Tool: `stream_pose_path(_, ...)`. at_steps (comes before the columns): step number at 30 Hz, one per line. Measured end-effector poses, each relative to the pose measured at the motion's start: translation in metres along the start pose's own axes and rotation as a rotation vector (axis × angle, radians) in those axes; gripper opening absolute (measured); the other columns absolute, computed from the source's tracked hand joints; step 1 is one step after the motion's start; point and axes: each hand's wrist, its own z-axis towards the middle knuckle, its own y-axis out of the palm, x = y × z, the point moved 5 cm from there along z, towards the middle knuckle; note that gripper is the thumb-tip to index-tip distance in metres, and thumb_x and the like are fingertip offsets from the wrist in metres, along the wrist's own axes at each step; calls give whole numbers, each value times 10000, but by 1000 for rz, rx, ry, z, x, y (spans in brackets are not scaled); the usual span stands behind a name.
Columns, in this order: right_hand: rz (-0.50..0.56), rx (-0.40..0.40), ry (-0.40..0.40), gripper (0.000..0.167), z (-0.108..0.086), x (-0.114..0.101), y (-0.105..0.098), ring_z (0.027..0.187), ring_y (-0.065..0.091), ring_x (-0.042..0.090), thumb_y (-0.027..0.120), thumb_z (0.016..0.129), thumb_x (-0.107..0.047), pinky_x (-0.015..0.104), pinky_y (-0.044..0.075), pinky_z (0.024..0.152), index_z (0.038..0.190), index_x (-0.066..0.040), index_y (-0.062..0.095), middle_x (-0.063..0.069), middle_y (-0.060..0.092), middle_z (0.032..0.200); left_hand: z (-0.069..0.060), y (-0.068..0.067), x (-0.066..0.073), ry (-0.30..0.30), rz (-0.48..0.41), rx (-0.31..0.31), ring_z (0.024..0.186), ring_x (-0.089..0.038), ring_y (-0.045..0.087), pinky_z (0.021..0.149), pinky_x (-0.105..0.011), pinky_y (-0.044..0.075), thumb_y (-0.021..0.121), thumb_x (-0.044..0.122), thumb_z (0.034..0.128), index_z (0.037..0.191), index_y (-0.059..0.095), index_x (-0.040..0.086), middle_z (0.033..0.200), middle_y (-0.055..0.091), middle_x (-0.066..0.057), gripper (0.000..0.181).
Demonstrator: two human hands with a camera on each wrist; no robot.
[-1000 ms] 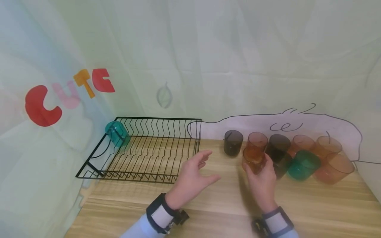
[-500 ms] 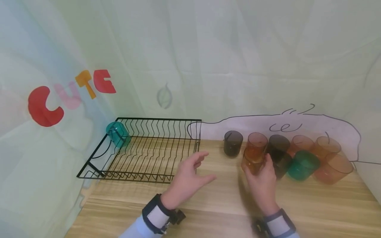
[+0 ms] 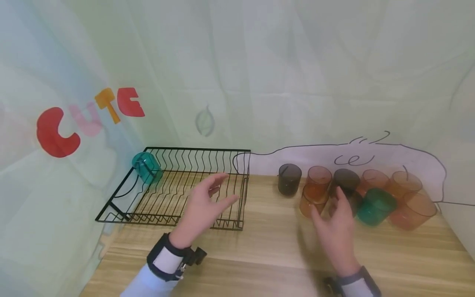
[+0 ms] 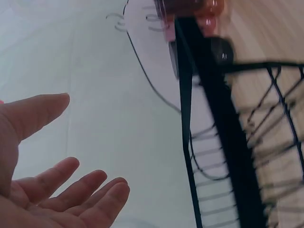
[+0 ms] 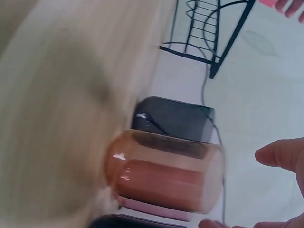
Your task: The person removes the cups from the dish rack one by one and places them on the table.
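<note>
An amber tumbler [image 3: 309, 203] stands upright on the table; in the right wrist view the tumbler [image 5: 164, 166] is apart from the thumb. My right hand [image 3: 337, 231] is just to its right, fingers parted and nothing held. My left hand [image 3: 198, 210] hovers over the black wire dish rack [image 3: 200, 149], fingers spread and holding nothing. In the left wrist view the rack's bar [image 4: 221, 128] lies beside that hand [image 4: 71, 199]. A teal tumbler [image 3: 148, 169] leans tipped in the rack's far left corner.
Around the amber tumbler are a dark grey tumbler [image 3: 289, 180], a reddish one [image 3: 319, 176] and another dark one [image 3: 346, 178]. Farther right stand a teal tumbler [image 3: 376, 207] and several orange or pink ones [image 3: 413, 212]. A cloth backdrop [image 3: 259, 103] hangs behind the table.
My right hand has let go of the amber tumbler and drawn slightly right and toward me; the tumbler stays standing. My left hand has moved left, over the rack.
</note>
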Motion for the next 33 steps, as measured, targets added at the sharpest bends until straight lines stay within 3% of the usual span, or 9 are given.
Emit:
stream_pose_path(5, -13, -4, -32, 776, 3, -14, -7, 1184, 527, 369, 749, 767, -179, 488, 494, 923, 1424, -67, 353, 216, 491, 1349, 13, -28, -14, -17, 71, 15, 1255, -260, 489, 1019, -425, 446, 730, 435, 772, 1333, 475, 163, 1386, 495, -46, 674)
stream_pose_path(10, -76, -73, -170, 676, 3, -33, -9, 1235, 492, 314, 751, 773, -260, 487, 414, 1010, 1365, -110, 461, 131, 530, 1343, 23, -52, -29, -29, 183, 47, 1301, -337, 430, 1016, -505, 426, 718, 441, 783, 1379, 423, 119, 1436, 434, -126, 739)
stream_pose_path(15, -83, -305, -310, 647, -3, -47, -1, 1288, 446, 266, 722, 801, -374, 493, 363, 1067, 1360, -163, 472, 59, 485, 1400, 33, -81, -39, -29, 279, 126, 1280, -362, 434, 974, -553, 433, 698, 475, 790, 1390, 405, 101, 1416, 452, -153, 765)
stream_pose_path(17, -92, -408, -343, 652, -7, -49, 4, 1311, 418, 253, 697, 802, -447, 490, 375, 1065, 1358, -192, 472, 32, 439, 1437, 37, -92, -42, -26, 304, 160, 1277, -373, 429, 974, -566, 420, 699, 441, 801, 1389, 401, 78, 1408, 456, -167, 753)
stream_pose_path(20, -102, -502, -364, 638, -13, -50, 8, 1330, 391, 248, 668, 802, -503, 482, 419, 1029, 1351, -240, 475, -1, 372, 1481, 43, -105, -47, -37, 338, 174, 1300, -385, 393, 1003, -584, 377, 693, 424, 811, 1398, 374, 50, 1420, 431, -189, 766)
stream_pose_path(26, -99, -552, -357, 649, -19, -52, 12, 1345, 376, 218, 693, 781, -497, 516, 374, 1057, 1349, -273, 471, -67, 348, 1490, 55, -124, -70, -42, 457, 129, 1307, -435, 338, 1022, -608, 333, 680, 398, 826, 1428, 296, 2, 1435, 365, -253, 817)
stream_pose_path(33, -81, -550, -373, 659, -22, -54, 15, 1346, 378, 253, 700, 782, -480, 536, 353, 1065, 1357, -261, 465, -33, 380, 1476, 76, -141, -107, -53, 642, 34, 1297, -560, 214, 1056, -672, 211, 703, 302, 805, 1410, 257, -81, 1425, 250, -379, 845)
